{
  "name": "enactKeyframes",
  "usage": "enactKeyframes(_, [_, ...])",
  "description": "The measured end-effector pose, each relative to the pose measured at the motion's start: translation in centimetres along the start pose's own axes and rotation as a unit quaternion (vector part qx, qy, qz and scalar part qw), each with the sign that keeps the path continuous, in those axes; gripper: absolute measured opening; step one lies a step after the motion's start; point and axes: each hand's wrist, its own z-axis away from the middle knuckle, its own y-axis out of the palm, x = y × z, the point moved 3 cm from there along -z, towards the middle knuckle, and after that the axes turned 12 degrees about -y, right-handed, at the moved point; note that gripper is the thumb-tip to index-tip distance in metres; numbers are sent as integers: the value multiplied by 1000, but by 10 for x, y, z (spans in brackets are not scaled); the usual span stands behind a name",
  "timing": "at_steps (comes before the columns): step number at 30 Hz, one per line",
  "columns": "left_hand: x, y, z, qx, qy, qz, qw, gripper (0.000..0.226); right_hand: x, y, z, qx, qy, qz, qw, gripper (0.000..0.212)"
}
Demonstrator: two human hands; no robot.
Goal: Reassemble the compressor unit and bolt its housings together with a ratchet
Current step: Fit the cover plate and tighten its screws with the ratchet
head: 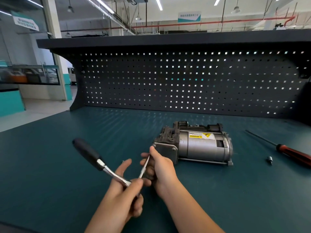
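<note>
Teal workbench (50, 165): compressor unit (198, 145) laid on side, judged heavy, rigid; best steadied by motor body. Ratchet (88, 153) gripped near head by left hand (121, 190); thin metal rod (144, 167) pinched by right hand (163, 167).

Ratchet (107, 170) with polished bright-metal shank and matt black handle, compressor unit (195, 145) in dull grey metal with glossy paper warning label (201, 135), matt teal table (50, 165), dark perforated metal backboard (185, 81).
</note>
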Motion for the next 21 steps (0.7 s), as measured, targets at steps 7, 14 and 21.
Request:
enactKeyframes(7, [6, 12, 4, -37, 120, -373, 919, 61, 4, -6, 2, -46, -61, 77, 994, 50])
enactKeyframes(14, [11, 14, 2, -72, 124, -391, 909, 66, 4, -3, 3, -47, -83, 71, 993, 46])
enactKeyframes(21, [6, 3, -2, 10, -62, 166, 984, 41, 7, 0, 6, -12, -25, 39, 999, 31])
